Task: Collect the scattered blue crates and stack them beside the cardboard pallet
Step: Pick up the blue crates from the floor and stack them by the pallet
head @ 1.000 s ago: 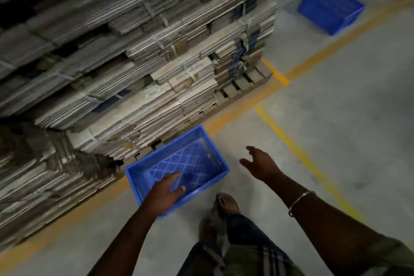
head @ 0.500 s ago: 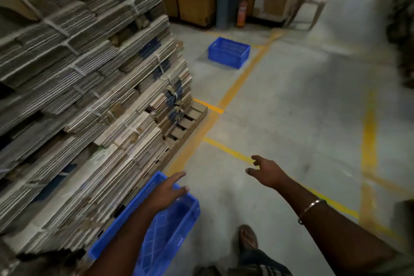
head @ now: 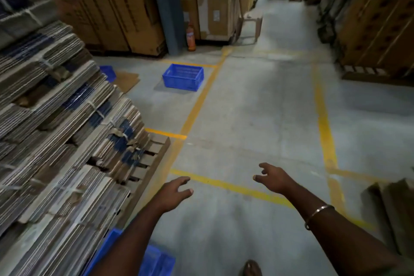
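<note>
A blue crate (head: 154,261) lies on the floor at the bottom edge, right beside the pallet of flat cardboard bundles (head: 62,148), partly hidden by my left forearm. My left hand (head: 175,192) hovers above the floor, fingers apart, holding nothing. My right hand (head: 272,178) is also empty with spread fingers. A second blue crate (head: 183,77) stands farther ahead on the floor inside the yellow lines. The corner of a third blue crate (head: 108,72) shows behind the pallet's far end.
Yellow floor lines (head: 324,123) mark an aisle of grey concrete ahead. Tall cardboard boxes (head: 125,13) and a blue column (head: 165,6) stand at the back, with a red extinguisher (head: 191,38) and a plastic chair (head: 248,18). More boxes (head: 376,24) line the right side.
My left hand has let go of the near crate, which now lies beside the pallet. My view has lifted from the crate toward the aisle, bringing the far crate into the middle.
</note>
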A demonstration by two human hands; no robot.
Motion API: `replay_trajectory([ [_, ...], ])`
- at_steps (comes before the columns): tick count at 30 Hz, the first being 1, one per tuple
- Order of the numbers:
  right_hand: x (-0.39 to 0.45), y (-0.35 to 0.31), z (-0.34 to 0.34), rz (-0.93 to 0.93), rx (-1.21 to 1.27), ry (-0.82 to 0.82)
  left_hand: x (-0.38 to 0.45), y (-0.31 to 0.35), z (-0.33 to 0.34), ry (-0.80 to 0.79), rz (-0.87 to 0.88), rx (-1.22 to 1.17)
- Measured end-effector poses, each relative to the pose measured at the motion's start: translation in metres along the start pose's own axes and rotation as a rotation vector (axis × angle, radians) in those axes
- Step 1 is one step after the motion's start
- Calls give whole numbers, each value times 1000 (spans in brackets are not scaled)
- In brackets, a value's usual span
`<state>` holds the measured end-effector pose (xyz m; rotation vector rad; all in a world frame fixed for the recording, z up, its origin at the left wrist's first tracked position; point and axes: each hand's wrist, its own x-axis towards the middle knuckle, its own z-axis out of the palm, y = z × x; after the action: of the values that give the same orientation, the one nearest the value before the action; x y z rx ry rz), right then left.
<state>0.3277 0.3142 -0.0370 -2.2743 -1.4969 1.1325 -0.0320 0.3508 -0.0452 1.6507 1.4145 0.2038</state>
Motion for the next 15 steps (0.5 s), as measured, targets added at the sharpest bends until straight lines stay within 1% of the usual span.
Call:
replay_trajectory([
  [3, 21, 20, -33, 14, 29, 6, 38, 32, 13, -3, 8, 17],
  [7, 47, 32, -63, 8, 13, 42, 77, 58, 27, 4, 22, 28],
  [11, 77, 28, -77, -23, 24, 66, 108, 65, 30, 33, 12, 40],
  [15, 119, 10, -87, -40, 40, 56, 147, 65, 14, 37, -9, 42],
])
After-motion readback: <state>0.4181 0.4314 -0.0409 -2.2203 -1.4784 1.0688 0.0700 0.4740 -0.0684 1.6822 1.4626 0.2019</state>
